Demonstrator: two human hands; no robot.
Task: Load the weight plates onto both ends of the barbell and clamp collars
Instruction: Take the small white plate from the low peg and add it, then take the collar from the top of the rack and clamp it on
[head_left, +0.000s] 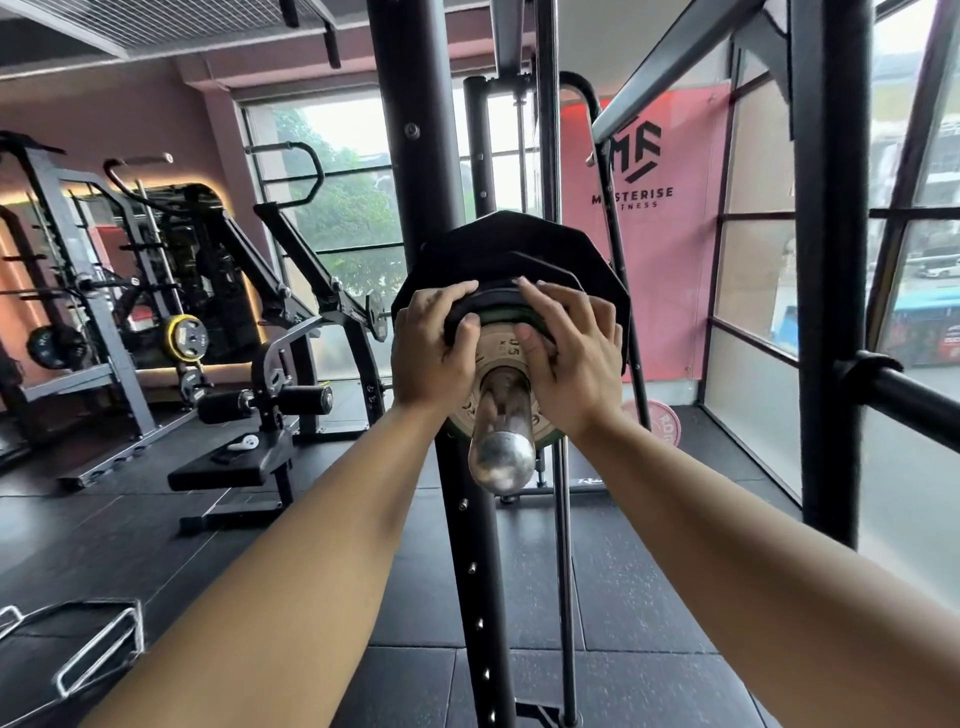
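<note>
Forearms (311, 545) are stretched to frame ctr; small plate (501, 347), rigid, prob. light, is gripped at opposite rim edges by left hand (434, 348) & right hand (569, 356).

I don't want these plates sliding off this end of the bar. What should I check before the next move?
1. Left hand and right hand grip the small plate: ok.
2. Small plate threaded on the bar sleeve: ok, its chrome end pokes through.
3. Small plate flush against the big black plates behind: cannot tell, the hands cover the seam.
4. Bare sleeve left for a collar: ok.
5. Collar on this end: not ok, none on the sleeve.
6. Fingers clear of the gap between plates: cannot tell.
</note>
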